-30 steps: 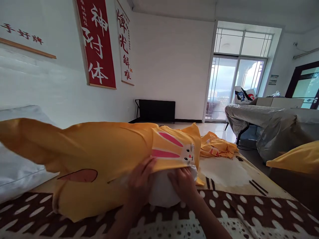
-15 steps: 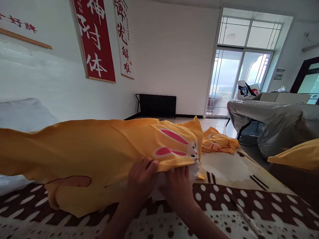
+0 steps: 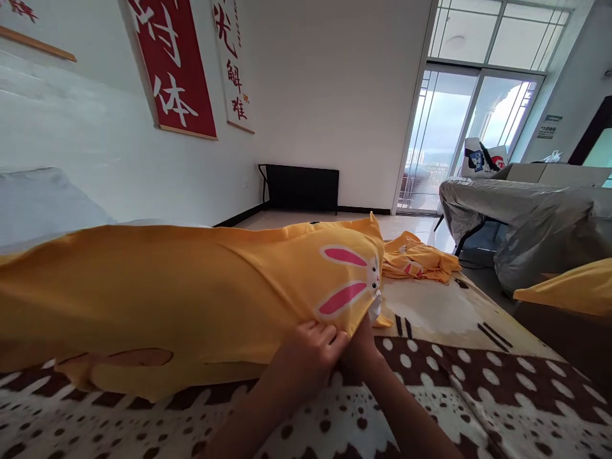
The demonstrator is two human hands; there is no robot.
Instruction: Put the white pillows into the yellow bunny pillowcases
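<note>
A long yellow pillowcase [image 3: 191, 287] with a white-and-pink rabbit print lies across the bed in front of me. A bit of white filling [image 3: 376, 306] shows at its right end. My left hand [image 3: 313, 347] is closed on the near edge of the cloth, pulling it taut below the rabbit's ears. My right hand [image 3: 361, 344] is right beside it, reaching under the cloth at the open end. Its fingers are hidden by the fabric.
A brown-and-cream patterned blanket [image 3: 430, 382] covers the bed. A crumpled yellow cloth [image 3: 421, 258] lies beyond the pillowcase's right end. More yellow fabric [image 3: 568, 290] is at the far right. Behind stand a plastic-covered table [image 3: 516, 201] and a black panel [image 3: 302, 188].
My left hand has moved right and gripped the pillowcase's edge. The cloth has come down over the white filling, and my right hand has slipped under it. The view has tilted down slightly.
</note>
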